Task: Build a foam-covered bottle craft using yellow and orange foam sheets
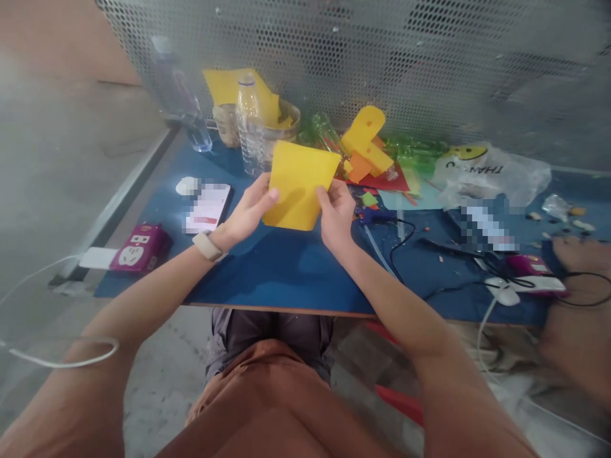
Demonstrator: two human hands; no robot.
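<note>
A yellow sheet of paper or foam [301,184] is held up above the blue table, its face towards me. My left hand [252,207] grips its left edge with the thumb in front; the fingers behind are hidden. On the opposite edge my right hand [337,210] pinches it, thumb on the front face. Just behind the sheet stands a clear plastic bottle [249,121]. Beyond my right hand lie yellow cut-out pieces [367,143] and a blue glue gun [377,215].
A phone [209,207] and a purple box [139,248] lie left on the table [267,273]. A basket [281,132] with yellow sheets and a tall bottle [186,102] stand behind. Rightward are green bottles [415,149], a plastic bag [496,175], cables and another person's arm [580,318].
</note>
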